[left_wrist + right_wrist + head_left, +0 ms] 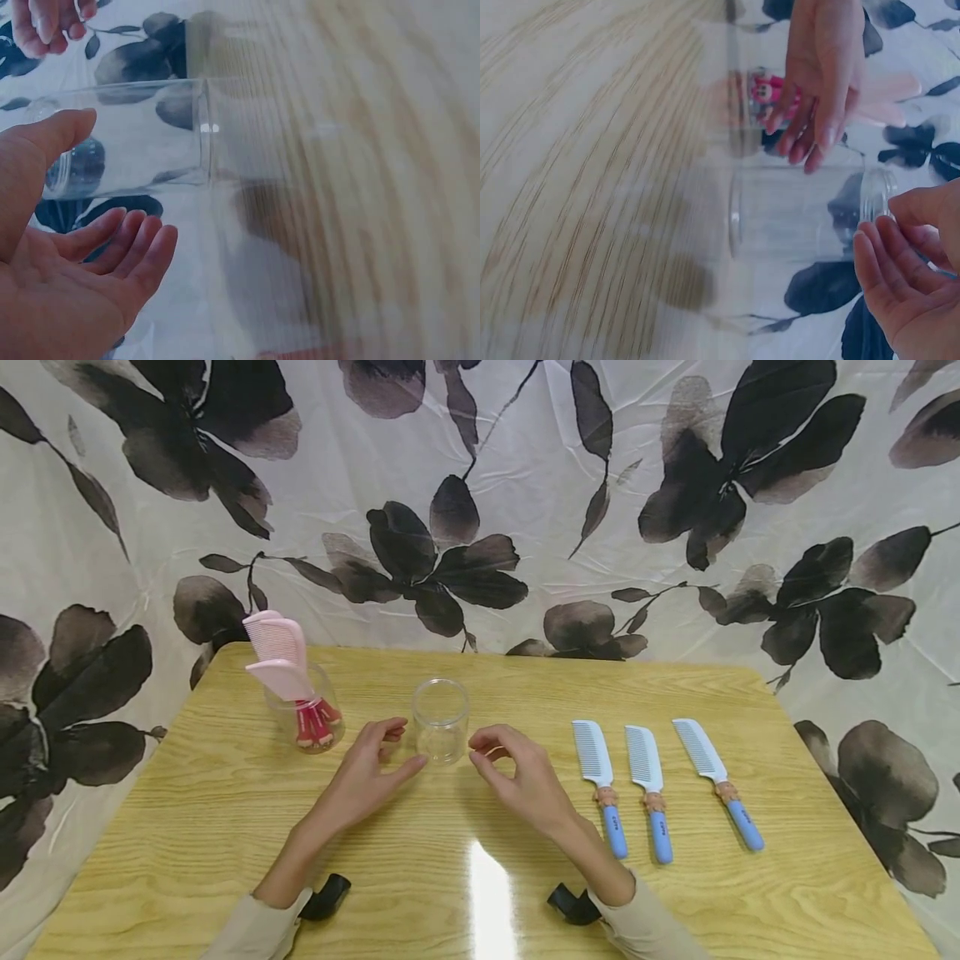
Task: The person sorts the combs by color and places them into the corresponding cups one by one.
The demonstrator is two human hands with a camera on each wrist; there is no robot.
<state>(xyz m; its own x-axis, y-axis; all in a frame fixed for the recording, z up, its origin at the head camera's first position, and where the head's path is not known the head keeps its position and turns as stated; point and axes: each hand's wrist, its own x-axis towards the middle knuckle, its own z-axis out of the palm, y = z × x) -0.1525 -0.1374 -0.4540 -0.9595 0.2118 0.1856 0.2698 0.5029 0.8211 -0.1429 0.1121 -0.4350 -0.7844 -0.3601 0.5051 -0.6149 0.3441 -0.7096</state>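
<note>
Hard to make out, the clear jar [441, 731] stands on the table [420, 877] between the left hand [371, 777] and right hand [525, 781], both loosely parted, gripping nothing; whether the right touches it, I can't tell.

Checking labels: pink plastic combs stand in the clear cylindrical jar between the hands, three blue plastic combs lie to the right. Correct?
Not quite: the pink plastic combs stand in the clear cylindrical jar left of the left hand, per the head view. The three blue plastic combs do lie to the right.
</note>
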